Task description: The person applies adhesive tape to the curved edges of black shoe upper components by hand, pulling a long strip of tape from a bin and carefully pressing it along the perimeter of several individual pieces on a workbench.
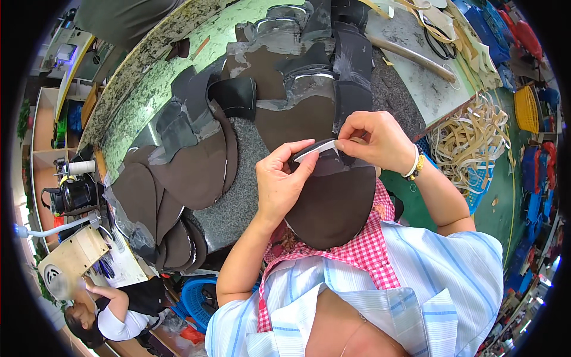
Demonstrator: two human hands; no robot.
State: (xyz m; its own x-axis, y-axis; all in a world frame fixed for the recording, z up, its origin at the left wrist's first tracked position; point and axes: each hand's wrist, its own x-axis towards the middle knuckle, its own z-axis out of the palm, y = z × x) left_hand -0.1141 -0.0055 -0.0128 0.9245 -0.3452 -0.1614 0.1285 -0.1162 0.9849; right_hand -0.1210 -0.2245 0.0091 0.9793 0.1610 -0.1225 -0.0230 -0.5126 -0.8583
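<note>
A dark brown, rounded piece of soft sheet material (pixel 331 207) hangs in front of me with its narrow black end upward. Along that end's edge runs a thin white strip (pixel 324 147). My left hand (pixel 281 180) is closed on this end, thumb pressed on the strip and fingers behind the piece. At the strip's other end, my right hand (pixel 376 141) pinches it between thumb and forefinger. The fingertips partly cover the strip. Just beyond my hands lies a row of overlapping brown and black pieces (pixel 297 116) with greyish smears.
More brown pieces (pixel 193 175) overlap on the table's left. Toward the back right are a smooth rod (pixel 410 58) and black-handled scissors (pixel 439 43). Cream strips (pixel 470 134) are heaped over a blue basket (pixel 479 181) at right. Another person (pixel 122 309) works at the lower left.
</note>
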